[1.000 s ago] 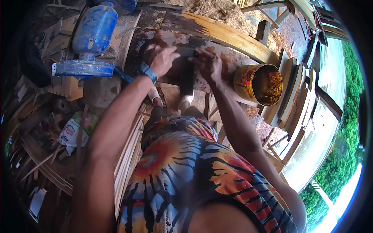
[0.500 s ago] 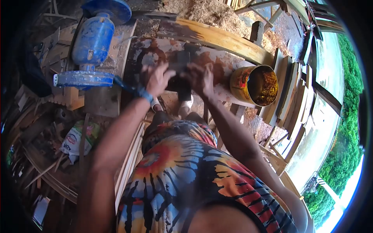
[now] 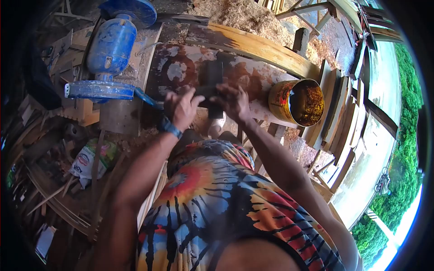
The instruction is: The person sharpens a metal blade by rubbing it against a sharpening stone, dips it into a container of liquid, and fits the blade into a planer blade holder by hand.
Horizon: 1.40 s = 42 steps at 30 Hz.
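Observation:
My left hand point(image 3: 181, 108), with a band round the wrist, has its fingers curled at the left end of a small dark flat piece point(image 3: 206, 91). At the other end, the bent fingers of my right hand point(image 3: 234, 103) grip the same piece. What it is exactly, I cannot make out. It lies crosswise over a long dark strip point(image 3: 215, 72), which runs across the wet, stained bench top point(image 3: 257, 77) and sticks out past the near edge. My fingers partly cover both.
A blue bench grinder point(image 3: 112, 47) stands to the left. A rusty yellow tin point(image 3: 280, 101) holding dark liquid sits at the right end of the bench. Stacked boards point(image 3: 337, 113) lie further right, a plank point(image 3: 262, 47) along the far edge. A white bag point(image 3: 86, 165) is at lower left.
Both hands stay together on the dark piece and have shifted slightly toward me along the strip. My left hand has moved a little lower. The view has shifted slightly.

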Each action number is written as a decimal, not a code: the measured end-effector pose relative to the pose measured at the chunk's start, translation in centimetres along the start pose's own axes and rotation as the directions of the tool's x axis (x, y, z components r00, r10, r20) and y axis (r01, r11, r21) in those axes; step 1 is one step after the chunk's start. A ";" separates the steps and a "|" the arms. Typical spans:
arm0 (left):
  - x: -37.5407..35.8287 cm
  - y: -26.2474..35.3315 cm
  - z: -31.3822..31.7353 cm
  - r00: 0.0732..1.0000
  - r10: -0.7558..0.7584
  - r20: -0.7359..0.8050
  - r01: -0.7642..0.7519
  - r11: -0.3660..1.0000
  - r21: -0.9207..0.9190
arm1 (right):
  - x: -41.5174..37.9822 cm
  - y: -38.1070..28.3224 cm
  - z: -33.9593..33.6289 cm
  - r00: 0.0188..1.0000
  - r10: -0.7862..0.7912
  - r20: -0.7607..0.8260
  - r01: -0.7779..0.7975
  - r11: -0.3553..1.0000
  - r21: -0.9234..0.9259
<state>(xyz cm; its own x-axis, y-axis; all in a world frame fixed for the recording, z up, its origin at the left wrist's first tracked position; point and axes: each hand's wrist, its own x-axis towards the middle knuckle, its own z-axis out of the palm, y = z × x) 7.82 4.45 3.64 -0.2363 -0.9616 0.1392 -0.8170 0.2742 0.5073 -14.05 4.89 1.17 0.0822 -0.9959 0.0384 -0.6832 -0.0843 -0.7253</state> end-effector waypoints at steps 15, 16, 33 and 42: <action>-1.5 2.4 0.5 0.998 -0.029 -0.052 0.025 0.996 -0.080 | -0.5 2.0 -2.0 0.987 -0.105 0.124 0.101 0.994 0.031; -0.5 2.4 0.3 0.999 -0.042 0.003 0.042 0.997 -0.060 | -0.5 2.0 -2.1 0.988 -0.093 0.121 0.087 0.995 0.053; 5.8 -0.5 2.9 0.995 0.087 0.040 -0.087 0.996 -0.001 | 6.0 7.6 -1.7 0.660 -0.742 -0.114 0.659 0.646 -0.386; -0.1 3.1 1.4 0.989 0.048 0.140 -0.046 0.999 -0.017 | -1.1 0.7 -2.5 0.969 -0.148 -0.199 0.141 0.989 -0.052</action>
<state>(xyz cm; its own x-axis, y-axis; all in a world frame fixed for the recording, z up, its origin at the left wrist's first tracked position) 4.61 5.36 4.01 -0.3468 -0.9370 0.0428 -0.7964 0.3183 0.5143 -16.45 5.85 2.33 0.0366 -0.9589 0.2815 -0.7014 -0.2253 -0.6762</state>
